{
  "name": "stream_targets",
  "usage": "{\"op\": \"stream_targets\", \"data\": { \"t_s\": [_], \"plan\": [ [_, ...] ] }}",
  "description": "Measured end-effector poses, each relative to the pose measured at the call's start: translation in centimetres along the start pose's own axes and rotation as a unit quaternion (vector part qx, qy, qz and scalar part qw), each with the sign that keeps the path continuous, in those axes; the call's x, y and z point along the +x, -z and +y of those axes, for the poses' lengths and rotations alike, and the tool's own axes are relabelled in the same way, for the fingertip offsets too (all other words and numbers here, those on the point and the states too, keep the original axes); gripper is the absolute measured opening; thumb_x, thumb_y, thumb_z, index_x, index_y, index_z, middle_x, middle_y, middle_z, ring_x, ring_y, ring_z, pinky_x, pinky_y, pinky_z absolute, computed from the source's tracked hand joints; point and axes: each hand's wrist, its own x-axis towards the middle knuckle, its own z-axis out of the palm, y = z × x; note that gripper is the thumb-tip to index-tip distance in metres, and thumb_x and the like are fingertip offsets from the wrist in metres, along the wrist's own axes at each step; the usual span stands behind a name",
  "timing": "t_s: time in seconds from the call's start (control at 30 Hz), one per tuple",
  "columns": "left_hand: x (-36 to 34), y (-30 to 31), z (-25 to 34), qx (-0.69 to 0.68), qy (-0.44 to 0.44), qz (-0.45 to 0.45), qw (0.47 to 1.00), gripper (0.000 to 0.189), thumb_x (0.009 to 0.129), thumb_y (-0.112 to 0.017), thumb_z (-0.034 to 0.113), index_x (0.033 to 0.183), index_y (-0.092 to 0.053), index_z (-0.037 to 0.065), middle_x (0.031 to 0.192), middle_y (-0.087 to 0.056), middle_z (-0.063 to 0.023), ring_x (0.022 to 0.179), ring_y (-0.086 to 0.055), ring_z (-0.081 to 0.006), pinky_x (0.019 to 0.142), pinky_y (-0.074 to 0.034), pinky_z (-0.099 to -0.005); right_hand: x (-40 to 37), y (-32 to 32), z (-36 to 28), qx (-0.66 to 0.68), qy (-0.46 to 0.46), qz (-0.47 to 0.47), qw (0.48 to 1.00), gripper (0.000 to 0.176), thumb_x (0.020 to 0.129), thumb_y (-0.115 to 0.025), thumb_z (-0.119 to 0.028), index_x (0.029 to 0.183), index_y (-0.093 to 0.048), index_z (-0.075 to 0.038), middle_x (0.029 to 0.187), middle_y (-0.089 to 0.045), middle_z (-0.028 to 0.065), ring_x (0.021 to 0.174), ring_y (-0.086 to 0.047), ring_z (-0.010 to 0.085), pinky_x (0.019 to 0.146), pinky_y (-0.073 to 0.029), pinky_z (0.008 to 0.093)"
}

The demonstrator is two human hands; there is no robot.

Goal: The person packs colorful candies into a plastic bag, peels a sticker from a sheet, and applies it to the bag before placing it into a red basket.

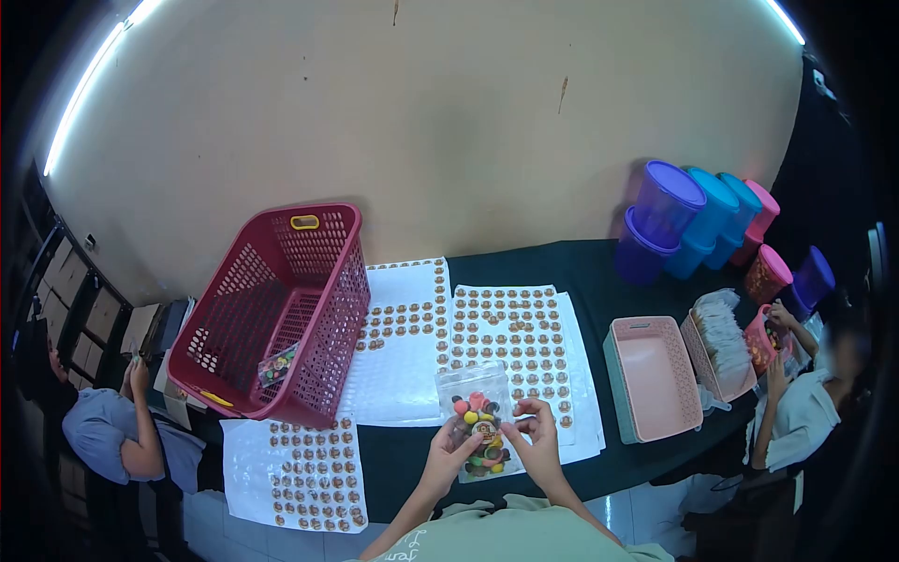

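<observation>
A clear zip bag (478, 382) of colourful round pieces, pink, yellow, green, red and dark, is in front of me. A round brown sticker (486, 432) with a small picture lies on its front. My left hand (448, 461) grips the bag's left side, its thumb pressed on the front beside the sticker. At the right edge, my right hand (536, 446) has its fingers curled and its thumb against the bag near the sticker. Behind the bag, white sheets of round stickers (513, 328) lie on the dark tablecloth.
A large maroon basket (323, 309) at left holds one filled bag (277, 366). Another sticker sheet (314, 473) overhangs the front edge. At right stand a pink basket (655, 375), a basket of flat bags (721, 337) and stacked tubs (665, 206). People sit at both sides.
</observation>
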Motion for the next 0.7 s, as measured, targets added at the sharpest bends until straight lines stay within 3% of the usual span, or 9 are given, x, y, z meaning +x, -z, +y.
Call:
{"op": "stream_targets", "data": {
  "t_s": [0.1, 0.23, 0.3, 0.33, 0.4, 0.5, 0.67, 0.7],
  "plan": [
    [-0.1, -0.4, 0.0, 0.021, -0.015, -0.021, 0.999, 0.040, 0.084, -0.055, 0.007, 0.119, -0.038, -0.003, 0.110, -0.052, -0.0101, 0.100, -0.052, -0.0145, 0.086, -0.042, -0.0268, -0.2, -0.2, -0.7, 0.080, -0.038, -0.031, 0.996, 0.031, 0.073, -0.067, -0.006, 0.097, -0.049, -0.002, 0.081, -0.050, 0.0034, 0.073, -0.049, 0.0059, 0.067, -0.042, 0.0185],
    [-0.3, -0.6, 0.0, 0.031, -0.011, -0.054, 0.998, 0.042, 0.085, -0.053, 0.007, 0.121, -0.035, -0.002, 0.112, -0.051, -0.0097, 0.102, -0.050, -0.0149, 0.087, -0.041, -0.0272, -0.3, 0.2, -0.1, -0.010, -0.096, -0.077, 0.992, 0.028, 0.074, -0.065, -0.005, 0.098, -0.050, -0.001, 0.084, -0.056, 0.0034, 0.079, -0.053, 0.0069, 0.069, -0.043, 0.0195],
    [-0.5, -0.1, 0.3, 0.025, 0.020, -0.070, 0.997, 0.046, 0.085, -0.054, 0.008, 0.123, -0.032, -0.002, 0.113, -0.050, -0.0101, 0.103, -0.050, -0.0154, 0.088, -0.041, -0.0273, -0.5, 0.0, 0.1, 0.114, -0.078, -0.066, 0.988, 0.024, 0.076, -0.065, -0.009, 0.095, -0.052, 0.000, 0.082, -0.057, 0.0036, 0.076, -0.054, 0.0062, 0.065, -0.044, 0.0197],
    [-0.5, 0.1, 0.4, 0.025, 0.019, -0.071, 0.997, 0.046, 0.085, -0.054, 0.008, 0.123, -0.032, -0.002, 0.113, -0.050, -0.0101, 0.103, -0.050, -0.0154, 0.088, -0.041, -0.0273, -0.6, 0.0, 0.0, 0.113, -0.076, -0.066, 0.988, 0.024, 0.076, -0.065, -0.009, 0.095, -0.052, 0.000, 0.082, -0.057, 0.0036, 0.076, -0.054, 0.0062, 0.065, -0.044, 0.0197],
    [-0.6, 0.7, 0.4, 0.029, 0.028, -0.082, 0.996, 0.049, 0.084, -0.056, 0.010, 0.125, -0.030, -0.002, 0.113, -0.050, -0.0106, 0.102, -0.051, -0.0154, 0.086, -0.042, -0.0271, -0.7, 0.1, -0.1, 0.182, -0.155, -0.094, 0.967, 0.021, 0.079, -0.063, -0.008, 0.095, -0.053, 0.001, 0.085, -0.058, 0.0038, 0.075, -0.055, 0.0073, 0.065, -0.045, 0.0200],
    [-0.8, 1.2, 0.3, 0.062, 0.038, -0.083, 0.994, 0.049, 0.084, -0.056, 0.011, 0.124, -0.031, -0.002, 0.112, -0.050, -0.0108, 0.099, -0.052, -0.0157, 0.084, -0.044, -0.0270, -1.1, 0.2, 0.6, 0.193, -0.180, -0.109, 0.958, 0.022, 0.079, -0.063, -0.008, 0.097, -0.053, -0.001, 0.087, -0.058, 0.0043, 0.080, -0.055, 0.0089, 0.071, -0.044, 0.0227],
    [-0.8, 0.8, -1.1, 0.081, 0.028, -0.024, 0.996, 0.040, 0.085, -0.055, 0.013, 0.119, -0.039, -0.001, 0.104, -0.055, -0.0080, 0.093, -0.054, -0.0123, 0.080, -0.045, -0.0245, -2.1, -0.4, 0.3, 0.148, -0.150, -0.083, 0.974, 0.025, 0.078, -0.063, -0.007, 0.099, -0.050, 0.000, 0.092, -0.056, 0.0052, 0.083, -0.054, 0.0090, 0.072, -0.044, 0.0219],
    [-0.8, 0.5, -1.3, 0.094, 0.019, -0.006, 0.995, 0.037, 0.085, -0.055, 0.013, 0.116, -0.042, -0.001, 0.102, -0.056, -0.0070, 0.091, -0.055, -0.0109, 0.079, -0.045, -0.0235, -2.3, -0.6, 0.9, 0.119, -0.114, -0.081, 0.983, 0.033, 0.076, -0.066, -0.013, 0.101, -0.049, 0.001, 0.088, -0.055, 0.0046, 0.074, -0.053, 0.0066, 0.064, -0.045, 0.0198]
  ]
}}
